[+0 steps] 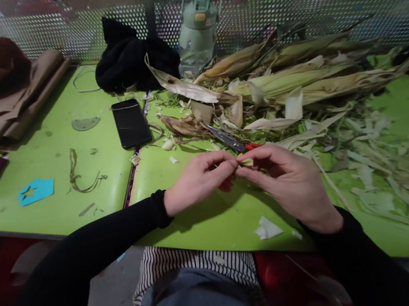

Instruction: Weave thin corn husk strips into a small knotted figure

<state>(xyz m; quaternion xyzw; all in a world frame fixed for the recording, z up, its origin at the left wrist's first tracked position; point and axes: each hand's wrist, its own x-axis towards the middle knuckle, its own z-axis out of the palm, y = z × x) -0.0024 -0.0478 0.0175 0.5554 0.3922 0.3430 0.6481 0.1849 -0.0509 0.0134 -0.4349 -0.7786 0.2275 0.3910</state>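
My left hand [205, 177] and my right hand [293, 180] meet fingertip to fingertip above the green table's front part. Pinched between them is a small piece of corn husk [245, 162], pale yellow-green and mostly covered by my fingers. Just behind my right fingers lie scissors [227, 139] with red handles, blades pointing back and left. Beyond those, a heap of dry corn husks and husk-wrapped cobs [286, 83] spreads over the table. Shredded husk strips [380, 161] lie right of my right hand.
A black phone [131, 124], a twisted cord [76, 176] and a blue paper tag [35, 191] lie to the left. Brown paper [5, 96] is at the far left. A black cloth [135, 60] and a green bottle [198, 30] stand against the perforated screen. White scraps [267, 228] lie near the front edge.
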